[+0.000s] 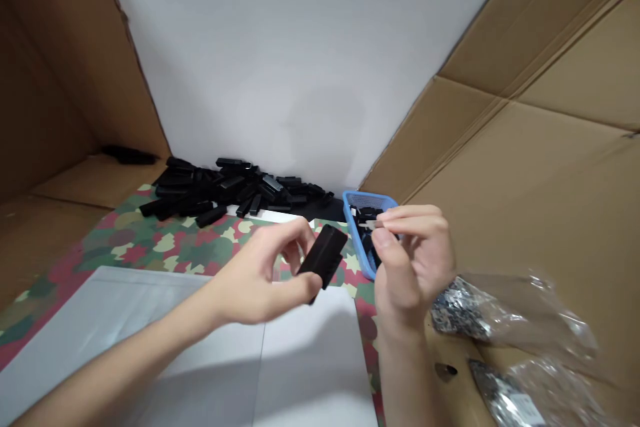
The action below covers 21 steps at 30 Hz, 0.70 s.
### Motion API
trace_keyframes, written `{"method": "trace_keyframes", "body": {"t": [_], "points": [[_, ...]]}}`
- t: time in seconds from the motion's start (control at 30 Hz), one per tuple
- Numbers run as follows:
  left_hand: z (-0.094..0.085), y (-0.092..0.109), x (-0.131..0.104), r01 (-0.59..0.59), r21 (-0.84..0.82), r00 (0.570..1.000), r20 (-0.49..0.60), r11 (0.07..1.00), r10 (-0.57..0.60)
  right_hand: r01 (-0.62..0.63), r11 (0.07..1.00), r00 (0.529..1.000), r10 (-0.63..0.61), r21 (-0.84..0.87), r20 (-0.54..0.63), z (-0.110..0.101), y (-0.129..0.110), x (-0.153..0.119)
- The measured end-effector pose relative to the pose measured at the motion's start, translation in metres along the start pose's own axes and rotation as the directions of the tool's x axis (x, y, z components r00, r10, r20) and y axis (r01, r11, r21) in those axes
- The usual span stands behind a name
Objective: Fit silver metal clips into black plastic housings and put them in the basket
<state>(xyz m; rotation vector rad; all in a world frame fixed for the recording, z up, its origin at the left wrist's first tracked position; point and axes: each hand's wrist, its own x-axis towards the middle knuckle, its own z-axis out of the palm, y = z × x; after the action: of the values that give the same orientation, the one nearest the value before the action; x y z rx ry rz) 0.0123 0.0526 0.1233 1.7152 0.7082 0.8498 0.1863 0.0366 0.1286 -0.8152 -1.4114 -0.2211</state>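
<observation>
My left hand (273, 270) grips a black oblong plastic casing (325, 253) between thumb and fingers, tilted above the white sheet (315, 360). To its right, my right hand (415, 253) is raised with thumb and fingertips pinched on a small pale flat piece (371, 224). The piece's exact kind is too small to make out. Behind that hand stands a blue plastic basket (354, 240) holding black parts, partly hidden by the fingers. The casing and the pale piece are apart.
A heap of similar black casings (235, 187) lies along the white back wall (280, 67). Cardboard walls (540, 200) enclose the sides. Clear plastic bags of small metallic parts (460, 310) rest at the lower right. A camouflage-patterned cloth (165, 240) covers the table.
</observation>
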Motion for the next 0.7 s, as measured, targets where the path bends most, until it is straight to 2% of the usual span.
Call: {"method": "trace_keyframes", "body": {"t": [0.03, 0.07, 0.13, 0.2, 0.27, 0.3, 0.37, 0.4, 0.43, 0.47, 0.5, 0.53, 0.57, 0.63, 0.7], "points": [[0.0, 0.002, -0.002, -0.072, 0.276, 0.991, -0.091, 0.958, 0.1, 0.001, 1.0, 1.0, -0.001, 0.0, -0.021, -0.001, 0.001, 0.0], [0.001, 0.003, -0.005, -0.101, 0.5, 0.969, -0.145, 0.86, 0.198, 0.004, 1.0, 0.999, -0.004, -0.001, -0.035, -0.002, 0.002, 0.001], [0.001, 0.003, -0.008, -0.103, 0.739, 0.936, -0.154, 0.666, 0.316, 0.01, 1.0, 0.999, -0.01, -0.008, -0.038, -0.003, 0.004, 0.002], [0.002, 0.002, -0.009, -0.112, 0.803, 0.939, -0.108, 0.585, 0.327, 0.008, 1.0, 1.0, -0.008, -0.021, -0.023, -0.004, 0.005, 0.002], [0.002, 0.002, -0.008, -0.112, 0.801, 0.944, -0.1, 0.588, 0.316, 0.0, 0.999, 1.0, -0.001, -0.041, -0.006, -0.005, 0.004, 0.001], [0.002, 0.002, -0.007, -0.108, 0.779, 0.948, -0.107, 0.618, 0.3, -0.003, 0.999, 1.0, 0.003, -0.054, 0.002, -0.005, 0.004, 0.001], [0.0, 0.002, -0.004, -0.098, 0.648, 0.965, -0.124, 0.755, 0.232, -0.01, 0.997, 1.0, 0.011, -0.078, 0.022, -0.004, 0.003, 0.0], [0.0, 0.002, -0.002, -0.083, 0.506, 0.979, -0.119, 0.858, 0.165, -0.011, 0.996, 0.999, 0.014, -0.087, 0.035, -0.004, 0.003, 0.0], [-0.001, 0.001, 0.0, -0.043, 0.297, 0.993, -0.09, 0.954, 0.073, -0.011, 0.996, 0.999, 0.016, -0.094, 0.051, -0.004, 0.002, 0.001], [-0.001, -0.001, 0.002, 0.035, 0.035, 0.999, -0.037, 0.999, -0.033, -0.006, 0.995, 0.997, 0.013, -0.098, 0.069, -0.004, 0.002, 0.001], [0.0, -0.003, 0.004, 0.141, -0.242, 0.99, 0.031, 0.96, -0.137, -0.001, 0.995, 0.996, 0.01, -0.101, 0.089, -0.004, 0.001, 0.001], [0.001, -0.006, 0.006, 0.251, -0.481, 0.968, 0.105, 0.84, -0.229, 0.004, 0.994, 0.994, 0.009, -0.108, 0.113, -0.004, 0.0, 0.002], [0.002, -0.009, 0.007, 0.336, -0.656, 0.939, 0.175, 0.676, -0.296, 0.005, 0.993, 0.99, 0.011, -0.117, 0.141, -0.005, 0.0, 0.002], [0.006, -0.014, 0.009, 0.412, -0.826, 0.891, 0.276, 0.386, -0.359, 0.001, 0.99, 0.98, 0.027, -0.144, 0.197, -0.006, -0.002, 0.004], [0.008, -0.018, 0.009, 0.435, -0.87, 0.871, 0.342, 0.233, -0.353, -0.003, 0.985, 0.967, 0.048, -0.175, 0.249, -0.007, -0.003, 0.004]]}}
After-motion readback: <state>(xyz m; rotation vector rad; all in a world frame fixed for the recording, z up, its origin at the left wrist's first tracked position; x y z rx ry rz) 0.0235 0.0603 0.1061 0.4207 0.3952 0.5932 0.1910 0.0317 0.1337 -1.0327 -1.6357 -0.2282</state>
